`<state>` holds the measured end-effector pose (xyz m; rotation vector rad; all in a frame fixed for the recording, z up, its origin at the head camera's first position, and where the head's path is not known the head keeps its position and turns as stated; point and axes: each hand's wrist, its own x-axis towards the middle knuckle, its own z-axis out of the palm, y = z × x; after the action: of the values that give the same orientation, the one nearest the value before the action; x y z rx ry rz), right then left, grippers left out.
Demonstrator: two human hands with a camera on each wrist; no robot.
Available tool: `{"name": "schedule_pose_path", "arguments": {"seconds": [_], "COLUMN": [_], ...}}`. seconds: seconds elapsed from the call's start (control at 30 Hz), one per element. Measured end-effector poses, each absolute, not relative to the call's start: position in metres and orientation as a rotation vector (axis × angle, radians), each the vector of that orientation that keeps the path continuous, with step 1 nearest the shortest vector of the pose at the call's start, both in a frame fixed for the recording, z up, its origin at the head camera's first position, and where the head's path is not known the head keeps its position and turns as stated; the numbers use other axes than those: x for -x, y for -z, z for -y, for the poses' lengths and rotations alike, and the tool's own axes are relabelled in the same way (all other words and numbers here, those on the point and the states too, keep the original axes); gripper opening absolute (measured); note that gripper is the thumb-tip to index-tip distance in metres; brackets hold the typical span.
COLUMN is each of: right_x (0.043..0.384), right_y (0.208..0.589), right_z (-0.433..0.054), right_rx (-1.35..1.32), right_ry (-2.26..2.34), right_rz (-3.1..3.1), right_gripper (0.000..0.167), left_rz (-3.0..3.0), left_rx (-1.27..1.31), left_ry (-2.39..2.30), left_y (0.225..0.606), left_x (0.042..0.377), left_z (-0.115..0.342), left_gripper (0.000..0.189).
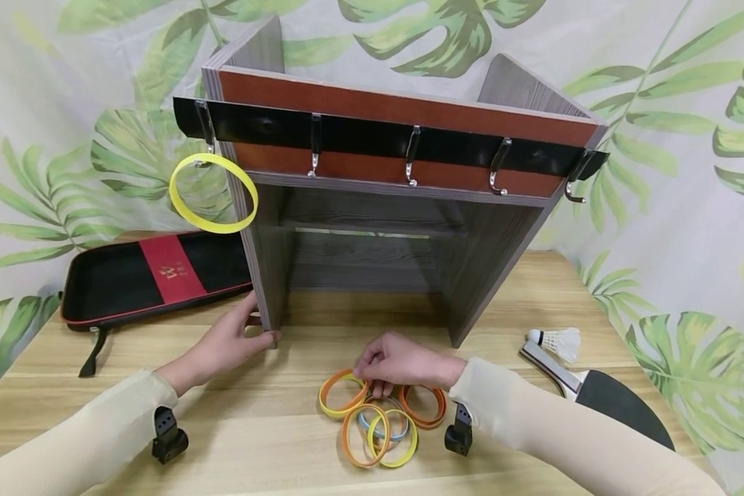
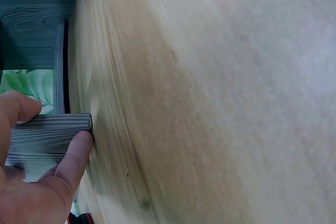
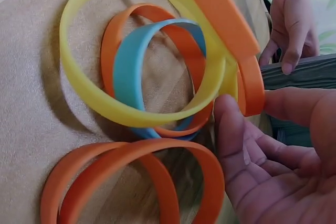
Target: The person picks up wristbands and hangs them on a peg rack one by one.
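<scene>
At the lower front corner of a grey wood-grain shelf (image 1: pixel 483 269), my left hand (image 1: pixel 226 344) grips the side panel (image 2: pixel 47 129), thumb on one side and fingers on the other. My right hand (image 1: pixel 403 362) is over a loose pile of silicone wristbands on the table. Its thumb and forefinger pinch a yellow wristband (image 3: pixel 105 104) together with an orange wristband (image 3: pixel 223 17). Beneath these lies a blue wristband (image 3: pixel 128 72), and beside them are orange wristbands (image 3: pixel 210 182). One yellow wristband (image 1: pixel 220 227) hangs from the leftmost hook of the black hook rail (image 1: pixel 359 132).
Several more metal hooks on the rail carry nothing. Behind my left hand lies a black case (image 1: pixel 111 275) with a red band. To the right are a shuttlecock (image 1: pixel 561 342) and a dark paddle (image 1: pixel 620 406), partly behind my sleeve. A leaf-print cloth hangs behind the wooden table (image 1: pixel 254 441).
</scene>
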<state>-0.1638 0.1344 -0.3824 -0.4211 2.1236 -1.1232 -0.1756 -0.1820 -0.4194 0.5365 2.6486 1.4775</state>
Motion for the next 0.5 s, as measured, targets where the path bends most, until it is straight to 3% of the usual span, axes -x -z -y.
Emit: {"name": "schedule_pose_path", "arguments": {"seconds": [0.5], "right_x": [0.17], "right_y": [0.381], "right_z": [-0.149], "right_rx": [0.322], "right_ry": [1.271], "right_rz": [-1.918], "right_gripper": [0.023], "left_rz": [-2.66], "left_rx": [-0.521], "left_ry": [-1.457], "left_y": [0.417], "left_x": [0.175], "left_z": [0.181], "left_gripper": [0.079]}}
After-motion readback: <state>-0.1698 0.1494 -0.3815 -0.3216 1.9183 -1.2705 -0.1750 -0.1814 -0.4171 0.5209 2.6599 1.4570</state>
